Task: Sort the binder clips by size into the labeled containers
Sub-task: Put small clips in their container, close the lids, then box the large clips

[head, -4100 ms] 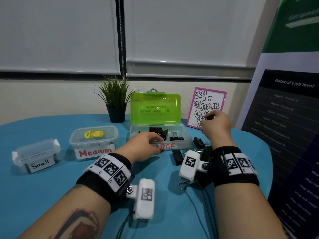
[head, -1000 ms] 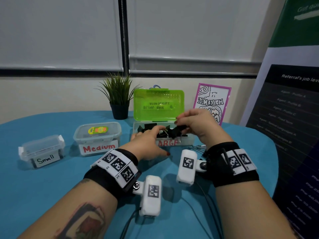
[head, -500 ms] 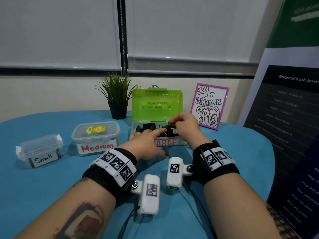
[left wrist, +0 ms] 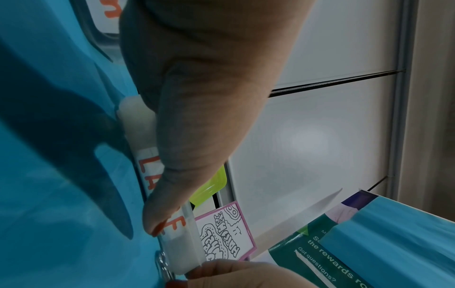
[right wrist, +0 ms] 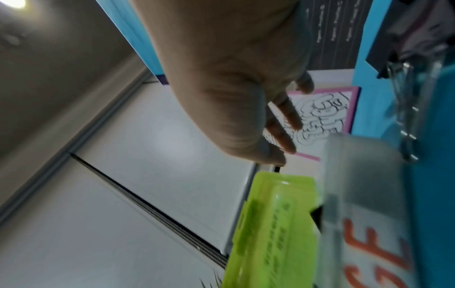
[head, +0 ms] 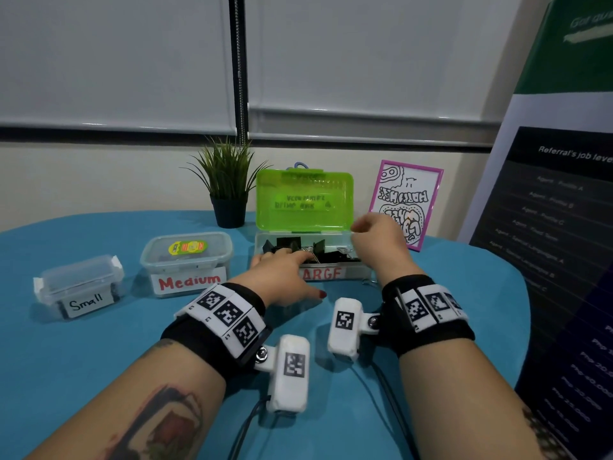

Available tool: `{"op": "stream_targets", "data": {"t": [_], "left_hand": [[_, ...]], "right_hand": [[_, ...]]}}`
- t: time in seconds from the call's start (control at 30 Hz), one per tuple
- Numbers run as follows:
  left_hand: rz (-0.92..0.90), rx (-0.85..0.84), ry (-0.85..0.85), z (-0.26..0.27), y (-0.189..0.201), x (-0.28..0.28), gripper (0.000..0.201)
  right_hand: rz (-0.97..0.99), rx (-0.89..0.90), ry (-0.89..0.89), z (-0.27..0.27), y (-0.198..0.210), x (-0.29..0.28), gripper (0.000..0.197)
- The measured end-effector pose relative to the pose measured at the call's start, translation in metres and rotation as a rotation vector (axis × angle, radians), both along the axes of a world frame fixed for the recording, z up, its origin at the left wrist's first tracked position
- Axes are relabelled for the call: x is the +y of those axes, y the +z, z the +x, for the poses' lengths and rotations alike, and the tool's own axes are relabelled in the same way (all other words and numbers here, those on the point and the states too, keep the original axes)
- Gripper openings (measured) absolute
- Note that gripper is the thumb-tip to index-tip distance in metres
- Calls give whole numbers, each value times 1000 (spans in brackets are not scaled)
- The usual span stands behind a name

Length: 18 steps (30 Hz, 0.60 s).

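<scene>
The clear Large container [head: 335,273] stands open, its green lid [head: 303,202] upright, with several black binder clips [head: 288,243] inside. My left hand [head: 285,273] grips its front wall, fingers over the rim and thumb [left wrist: 184,155] pressed on the red label. My right hand [head: 374,237] hovers just above the container's right end, fingers [right wrist: 283,120] loosely curled and holding nothing. A black binder clip [right wrist: 406,48] with wire handles lies on the table to the right of the container; only a wire loop [head: 369,281] of it shows in the head view.
The lidded Medium container [head: 185,257] and the lidded Small container [head: 78,283] stand to the left on the blue table. A potted plant [head: 229,194] and a pink-framed picture [head: 406,200] stand behind. A tall banner [head: 547,227] lines the right side.
My right hand carried a black clip to the Large container, let it go inside, and has now lifted off to the right, empty. My left hand kept its hold on the container.
</scene>
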State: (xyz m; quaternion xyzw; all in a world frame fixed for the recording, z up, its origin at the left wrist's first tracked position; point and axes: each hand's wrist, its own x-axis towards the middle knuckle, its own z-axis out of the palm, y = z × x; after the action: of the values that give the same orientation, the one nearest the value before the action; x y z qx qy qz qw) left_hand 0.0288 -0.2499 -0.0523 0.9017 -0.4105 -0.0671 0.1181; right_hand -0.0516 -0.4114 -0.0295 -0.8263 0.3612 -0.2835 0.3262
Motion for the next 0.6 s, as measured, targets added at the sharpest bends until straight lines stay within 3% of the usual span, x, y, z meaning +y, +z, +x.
{"op": "stream_targets", "data": {"t": [0.07, 0.1, 0.2, 0.23, 0.27, 0.37, 0.47, 0.6], "left_hand": [[-3, 6, 1, -1, 1, 0, 85], [-3, 3, -1, -1, 1, 0, 85], [1, 1, -1, -2, 1, 0, 85], [3, 1, 1, -1, 1, 0, 86], [4, 2, 2, -1, 1, 0, 86], [6, 6, -1, -1, 1, 1, 86], [9, 10, 0, -1, 1, 1, 86], [7, 13, 3, -1, 1, 2, 86]], "right_hand": [[-5, 170, -168, -14, 6, -8, 20], [17, 300, -200, -19, 7, -11, 36], [135, 581, -171, -22, 5, -12, 109], [137, 622, -138, -24, 5, -12, 119], [132, 673, -96, -26, 8, -10, 115], [106, 803, -3, -35, 18, -5, 71], [117, 889, 47, -32, 18, -4, 42], [115, 870, 75, -28, 14, -6, 38]]}}
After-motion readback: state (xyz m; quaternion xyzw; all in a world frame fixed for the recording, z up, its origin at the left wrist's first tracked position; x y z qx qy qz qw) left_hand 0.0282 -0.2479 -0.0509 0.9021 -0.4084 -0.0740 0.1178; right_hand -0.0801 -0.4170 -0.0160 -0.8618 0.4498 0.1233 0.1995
